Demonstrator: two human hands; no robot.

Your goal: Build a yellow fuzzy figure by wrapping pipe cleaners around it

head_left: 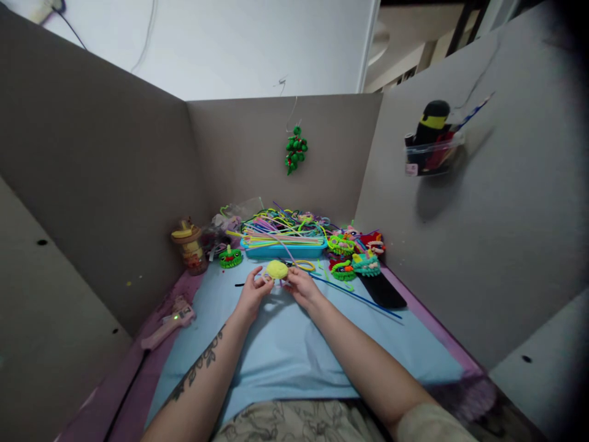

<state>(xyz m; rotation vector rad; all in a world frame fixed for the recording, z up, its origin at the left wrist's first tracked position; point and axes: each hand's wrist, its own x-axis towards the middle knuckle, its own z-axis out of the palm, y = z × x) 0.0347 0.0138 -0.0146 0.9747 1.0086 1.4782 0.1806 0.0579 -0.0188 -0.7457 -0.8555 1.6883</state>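
A small rounded yellow pipe-cleaner piece (277, 269) with pale purple strands at its underside is held above the blue cloth (271, 362). My left hand (254, 291) pinches it from the left side, with thumb and fingers closed. My right hand (302, 287) grips its right edge the same way. The fingertips partly cover the strands, so their exact shape is hard to make out. Just behind the hands lies a yellow loop of pipe cleaner (305, 265). Dark blue pipe cleaners (363, 299) stretch out to the right.
A blue tray (285, 250) heaped with coloured pipe cleaners stands at the back. Finished-looking fuzzy pieces (366, 264) cluster right of it, by a black flat object (383, 291). A green piece (230, 257), a lidded cup (189, 247) and a pink glue gun (171, 323) are leftward.
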